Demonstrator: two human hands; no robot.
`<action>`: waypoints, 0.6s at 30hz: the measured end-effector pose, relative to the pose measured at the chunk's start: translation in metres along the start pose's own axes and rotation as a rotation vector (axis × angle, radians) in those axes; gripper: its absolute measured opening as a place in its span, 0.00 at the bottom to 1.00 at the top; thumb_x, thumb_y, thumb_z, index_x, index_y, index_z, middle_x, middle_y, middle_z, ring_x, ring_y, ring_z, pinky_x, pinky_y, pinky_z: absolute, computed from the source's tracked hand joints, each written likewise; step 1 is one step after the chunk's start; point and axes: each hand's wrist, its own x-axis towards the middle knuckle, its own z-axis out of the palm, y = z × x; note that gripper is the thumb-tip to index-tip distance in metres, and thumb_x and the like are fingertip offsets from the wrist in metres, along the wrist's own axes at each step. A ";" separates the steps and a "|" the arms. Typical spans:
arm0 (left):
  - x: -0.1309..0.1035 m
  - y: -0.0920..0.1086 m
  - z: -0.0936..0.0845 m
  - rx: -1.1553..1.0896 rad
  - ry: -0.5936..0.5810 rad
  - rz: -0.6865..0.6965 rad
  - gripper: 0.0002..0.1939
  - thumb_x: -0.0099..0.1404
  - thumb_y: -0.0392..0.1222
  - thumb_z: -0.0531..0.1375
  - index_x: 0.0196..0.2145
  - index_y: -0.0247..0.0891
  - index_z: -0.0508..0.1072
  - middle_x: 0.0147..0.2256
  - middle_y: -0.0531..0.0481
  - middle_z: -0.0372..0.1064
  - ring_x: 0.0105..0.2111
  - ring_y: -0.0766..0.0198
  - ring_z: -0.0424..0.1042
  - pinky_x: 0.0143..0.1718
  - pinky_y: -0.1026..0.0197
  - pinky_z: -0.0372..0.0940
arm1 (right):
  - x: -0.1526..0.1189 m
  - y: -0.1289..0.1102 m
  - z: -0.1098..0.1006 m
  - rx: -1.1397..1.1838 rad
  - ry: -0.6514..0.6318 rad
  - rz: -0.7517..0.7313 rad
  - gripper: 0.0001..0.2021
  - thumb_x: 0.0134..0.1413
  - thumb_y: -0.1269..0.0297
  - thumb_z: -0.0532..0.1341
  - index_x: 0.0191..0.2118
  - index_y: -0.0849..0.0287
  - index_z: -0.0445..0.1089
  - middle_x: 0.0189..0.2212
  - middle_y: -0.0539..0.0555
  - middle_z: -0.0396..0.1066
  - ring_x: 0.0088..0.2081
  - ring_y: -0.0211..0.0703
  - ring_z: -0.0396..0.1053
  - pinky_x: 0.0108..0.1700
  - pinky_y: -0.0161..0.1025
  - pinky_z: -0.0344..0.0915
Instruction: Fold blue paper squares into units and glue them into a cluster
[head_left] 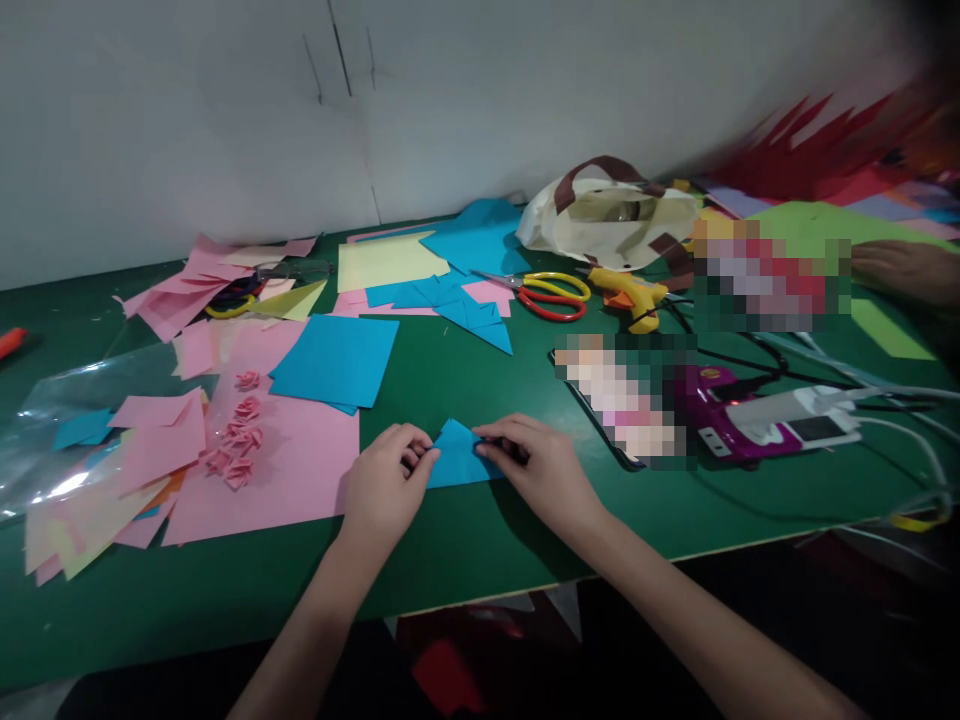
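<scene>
A folded blue paper (459,460) lies near the table's front edge, its pointed top between my two hands. My left hand (394,470) pinches its left side between thumb and fingers. On the right side, my right hand (529,455) grips the paper's upper edge with thumb and forefinger. Square blue sheets (337,360) rest up and to the left, partly over a large pink sheet (307,480). Several small pink paper roses (244,437) sit on that pink sheet. Behind my hands are cut blue pieces (450,305).
Scissors (551,295), a yellow glue gun (637,297) and a cloth bag (607,225) lie toward the back. A phone (619,405) and purple power strip (720,415) with cables are at right. Another person's hand (900,268) touches green paper. Paper scraps (161,440) and clear plastic (52,420) are left.
</scene>
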 end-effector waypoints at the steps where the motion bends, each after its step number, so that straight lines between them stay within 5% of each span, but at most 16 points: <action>1: 0.000 0.000 0.000 0.013 0.004 0.005 0.05 0.62 0.40 0.55 0.29 0.40 0.67 0.28 0.53 0.64 0.26 0.66 0.65 0.25 0.65 0.59 | 0.000 0.000 0.000 0.003 0.004 0.006 0.06 0.54 0.67 0.59 0.36 0.57 0.73 0.29 0.52 0.70 0.29 0.38 0.65 0.30 0.35 0.63; 9: 0.001 -0.001 -0.003 0.068 -0.049 0.154 0.05 0.62 0.35 0.52 0.31 0.41 0.66 0.30 0.55 0.64 0.26 0.68 0.64 0.25 0.67 0.56 | 0.005 0.001 -0.007 -0.023 -0.077 -0.047 0.07 0.54 0.71 0.57 0.34 0.56 0.73 0.30 0.51 0.71 0.27 0.36 0.65 0.29 0.33 0.61; 18: 0.000 -0.005 -0.004 0.172 -0.046 0.361 0.10 0.60 0.29 0.51 0.30 0.40 0.69 0.33 0.51 0.68 0.31 0.64 0.67 0.30 0.64 0.60 | 0.003 0.011 -0.010 -0.166 -0.144 -0.390 0.11 0.58 0.74 0.52 0.35 0.57 0.72 0.37 0.54 0.71 0.40 0.40 0.69 0.40 0.38 0.66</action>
